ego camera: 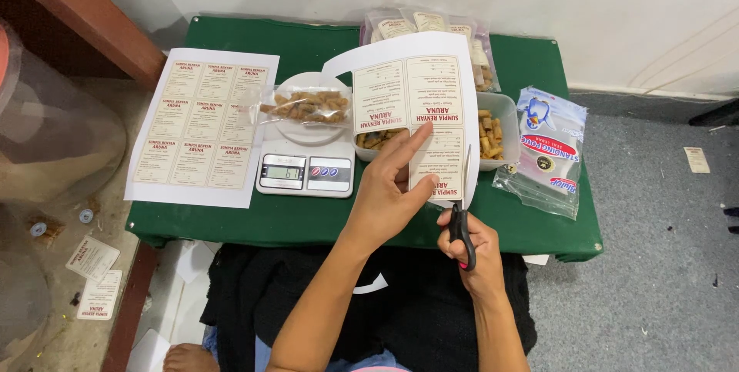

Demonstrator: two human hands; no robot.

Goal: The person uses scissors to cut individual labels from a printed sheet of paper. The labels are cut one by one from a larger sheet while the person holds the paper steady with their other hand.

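Observation:
My left hand (389,191) pinches the lower part of a white sheet of printed labels (419,95), held up over the green table (308,218). My right hand (473,253) grips black-handled scissors (464,210), whose blades point up along the sheet's right lower edge. The sheet hides part of a white tub of small brown snack rolls (493,129) behind it.
A second full label sheet (202,125) lies at the table's left. A white kitchen scale (306,160) carries a clear bag of snacks (304,106). A pack of clear pouches (546,149) lies at right, filled bags (431,25) at the back. Cut labels (92,260) lie on the floor.

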